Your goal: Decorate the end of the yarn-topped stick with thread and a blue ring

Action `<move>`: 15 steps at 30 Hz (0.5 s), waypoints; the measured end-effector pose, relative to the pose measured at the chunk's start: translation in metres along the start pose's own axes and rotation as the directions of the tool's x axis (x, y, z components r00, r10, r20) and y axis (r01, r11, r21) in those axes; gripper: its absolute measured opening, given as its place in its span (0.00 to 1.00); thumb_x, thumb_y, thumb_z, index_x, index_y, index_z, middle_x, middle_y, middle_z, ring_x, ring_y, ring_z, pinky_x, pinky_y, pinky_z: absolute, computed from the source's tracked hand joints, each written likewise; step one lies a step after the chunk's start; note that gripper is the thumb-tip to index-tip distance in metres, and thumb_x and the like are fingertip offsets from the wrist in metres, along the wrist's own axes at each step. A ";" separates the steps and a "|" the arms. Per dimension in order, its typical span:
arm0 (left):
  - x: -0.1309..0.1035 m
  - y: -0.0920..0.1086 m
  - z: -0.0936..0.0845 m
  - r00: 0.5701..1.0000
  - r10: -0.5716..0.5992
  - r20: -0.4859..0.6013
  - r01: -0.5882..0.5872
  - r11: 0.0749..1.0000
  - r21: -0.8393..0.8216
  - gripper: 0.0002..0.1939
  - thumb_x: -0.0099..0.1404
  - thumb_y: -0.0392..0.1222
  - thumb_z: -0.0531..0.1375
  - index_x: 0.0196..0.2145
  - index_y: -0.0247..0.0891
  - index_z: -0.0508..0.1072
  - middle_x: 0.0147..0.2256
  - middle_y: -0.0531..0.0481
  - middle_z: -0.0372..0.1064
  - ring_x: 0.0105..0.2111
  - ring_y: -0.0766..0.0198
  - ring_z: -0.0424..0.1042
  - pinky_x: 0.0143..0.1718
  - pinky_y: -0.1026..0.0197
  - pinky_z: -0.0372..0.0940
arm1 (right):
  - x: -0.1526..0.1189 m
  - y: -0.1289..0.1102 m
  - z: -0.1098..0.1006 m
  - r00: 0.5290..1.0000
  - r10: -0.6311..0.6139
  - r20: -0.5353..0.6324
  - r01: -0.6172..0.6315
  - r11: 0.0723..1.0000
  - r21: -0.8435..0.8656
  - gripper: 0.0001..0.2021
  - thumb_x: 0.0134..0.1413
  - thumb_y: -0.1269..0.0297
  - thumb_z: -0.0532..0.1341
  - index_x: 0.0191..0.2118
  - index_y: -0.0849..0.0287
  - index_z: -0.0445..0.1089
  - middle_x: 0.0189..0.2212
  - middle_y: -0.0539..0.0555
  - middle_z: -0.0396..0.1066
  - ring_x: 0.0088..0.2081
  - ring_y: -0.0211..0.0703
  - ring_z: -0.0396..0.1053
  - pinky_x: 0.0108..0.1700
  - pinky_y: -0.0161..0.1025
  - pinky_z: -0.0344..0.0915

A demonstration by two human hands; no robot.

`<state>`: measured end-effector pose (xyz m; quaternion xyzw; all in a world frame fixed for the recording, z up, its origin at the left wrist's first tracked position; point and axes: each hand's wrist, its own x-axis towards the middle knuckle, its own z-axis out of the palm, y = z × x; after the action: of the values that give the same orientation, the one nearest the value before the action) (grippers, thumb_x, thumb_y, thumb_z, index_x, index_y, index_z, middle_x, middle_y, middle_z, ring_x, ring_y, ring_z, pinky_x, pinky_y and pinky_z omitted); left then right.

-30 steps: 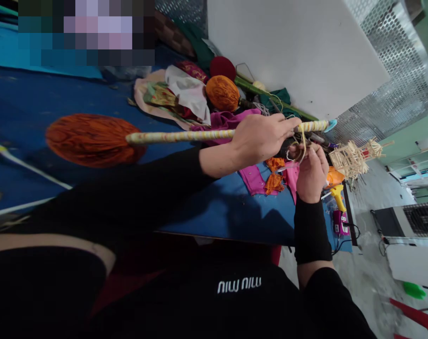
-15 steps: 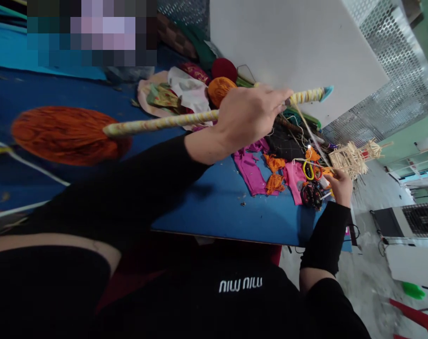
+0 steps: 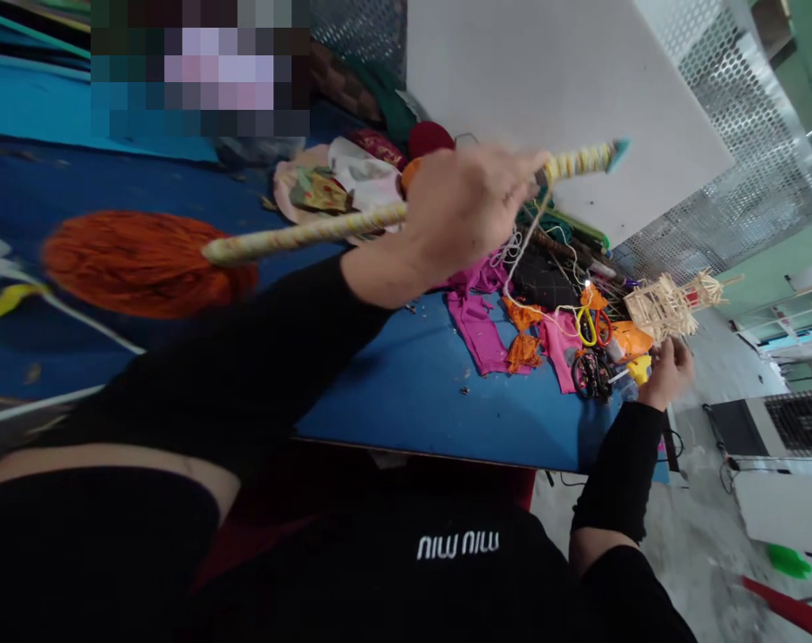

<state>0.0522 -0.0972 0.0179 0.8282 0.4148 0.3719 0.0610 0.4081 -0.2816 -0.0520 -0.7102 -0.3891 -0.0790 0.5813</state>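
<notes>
My left hand [image 3: 469,196] is closed around a long stick [image 3: 312,234] wrapped in yellow and white cord. The stick lies slantwise, with a round orange cloth bundle [image 3: 144,263] at its left end and a blue-green tip [image 3: 618,154] at its right. A pale cord [image 3: 523,241] hangs slack from the wrapping by my fingertips, down to the cloth pieces. My right hand [image 3: 670,373] is over the table's right end, close to a woven straw figure [image 3: 660,304]; its fingers are curled but apart, with no cord visible in them.
On the blue table [image 3: 406,393] lie magenta cloth [image 3: 479,330], orange scraps [image 3: 523,350], scissors with yellow and red handles [image 3: 586,326], and a dark patterned scrunchie [image 3: 590,373]. A white board [image 3: 553,89] stands behind. A blurred-out person [image 3: 224,67] is at upper left.
My right hand has let go of the cord and moved right, towards the straw figure. The taut cord now droops. My left hand keeps its hold on the stick.
</notes>
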 end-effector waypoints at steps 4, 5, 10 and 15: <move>-0.013 0.016 0.026 0.986 0.140 0.095 -0.142 0.990 0.016 0.24 0.78 0.46 0.46 0.66 0.52 0.70 0.47 0.46 0.80 0.41 0.55 0.79 0.35 0.56 0.65 | -0.032 -0.070 0.069 0.966 -0.199 0.165 0.176 0.974 0.144 0.18 0.60 0.52 0.63 0.48 0.58 0.77 0.49 0.57 0.79 0.53 0.44 0.75 0.63 0.48 0.68; -0.016 0.019 0.031 0.982 0.160 0.100 -0.161 0.987 0.009 0.24 0.79 0.46 0.46 0.65 0.51 0.71 0.46 0.46 0.80 0.41 0.55 0.79 0.33 0.57 0.64 | -0.040 -0.088 0.087 0.930 -0.229 0.286 0.163 0.958 0.238 0.19 0.61 0.52 0.63 0.52 0.57 0.75 0.52 0.56 0.78 0.55 0.44 0.75 0.63 0.48 0.68; -0.021 0.021 0.039 0.979 0.183 0.086 -0.179 0.983 -0.049 0.22 0.77 0.44 0.50 0.63 0.49 0.73 0.45 0.45 0.80 0.38 0.57 0.78 0.32 0.60 0.63 | -0.074 -0.131 0.138 0.859 -0.185 0.477 -0.037 0.908 0.417 0.17 0.60 0.44 0.63 0.42 0.53 0.73 0.35 0.50 0.75 0.39 0.39 0.74 0.46 0.38 0.74; -0.018 0.019 0.039 0.982 0.162 0.096 -0.148 0.980 -0.133 0.22 0.77 0.46 0.51 0.64 0.49 0.72 0.47 0.47 0.81 0.40 0.57 0.79 0.33 0.61 0.64 | -0.089 -0.131 0.129 0.961 -0.108 0.256 0.024 0.950 0.310 0.19 0.63 0.43 0.60 0.30 0.53 0.69 0.25 0.48 0.64 0.29 0.37 0.63 0.36 0.37 0.67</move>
<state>0.0838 -0.1148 -0.0121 0.8711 0.3210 0.3563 0.1057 0.2188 -0.2054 -0.0420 -0.6027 -0.4960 0.0596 0.6222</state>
